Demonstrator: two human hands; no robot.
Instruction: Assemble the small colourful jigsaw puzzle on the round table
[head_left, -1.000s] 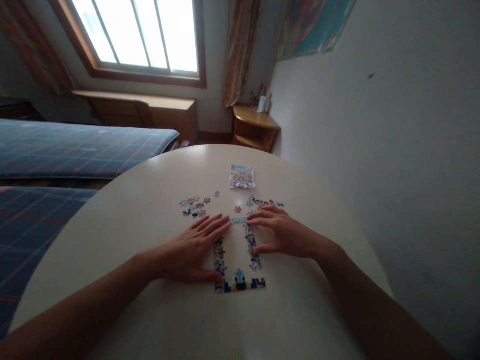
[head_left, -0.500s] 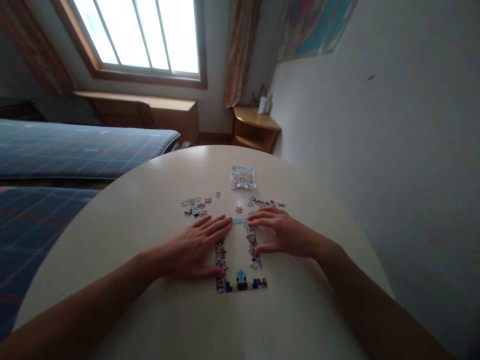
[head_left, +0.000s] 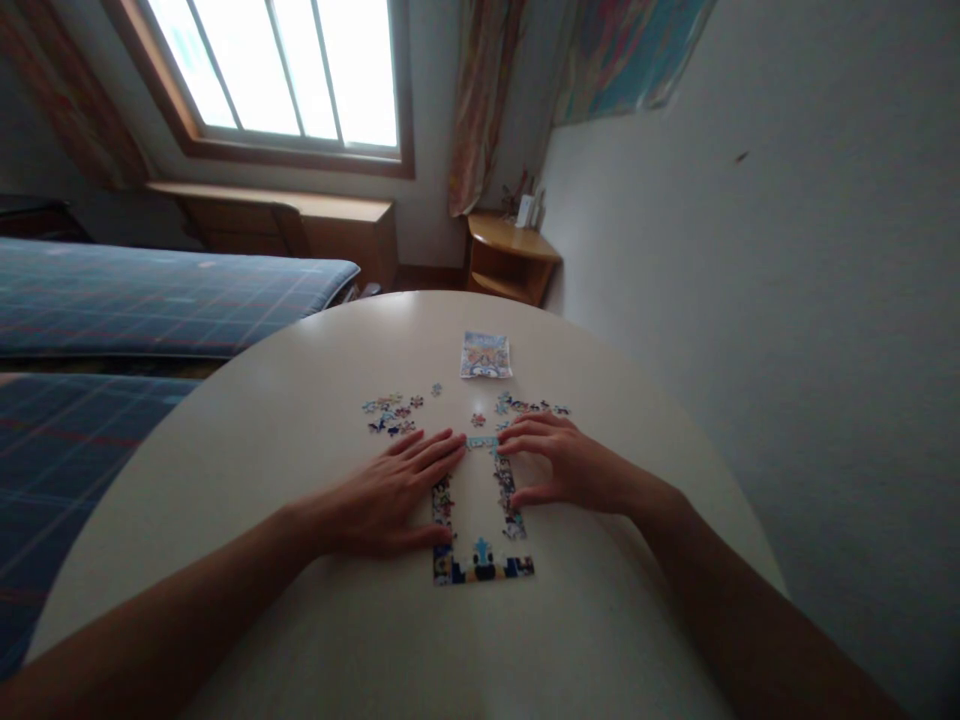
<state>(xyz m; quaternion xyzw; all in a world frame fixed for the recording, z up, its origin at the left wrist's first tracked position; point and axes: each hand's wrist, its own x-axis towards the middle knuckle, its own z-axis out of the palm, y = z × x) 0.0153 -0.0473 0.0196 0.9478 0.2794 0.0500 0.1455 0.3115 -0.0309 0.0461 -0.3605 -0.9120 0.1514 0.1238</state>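
Puzzle frame [head_left: 483, 570] unmoved, as before

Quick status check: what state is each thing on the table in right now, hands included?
puzzle frame, border mostly assembled, middle unfilled.
left hand, open, flat against frame's left side.
right hand, open, fingertips at frame's top edge.
loose pieces, scattered beyond the frame.
picture card, lying flat, untouched.

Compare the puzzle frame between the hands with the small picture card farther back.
The puzzle frame is a hollow border with bare table inside; the picture card is a solid printed sheet. The frame is touched by the left hand and right hand; the card lies beyond, untouched. The frame looks larger than the card. Both lie flat and are colourful.
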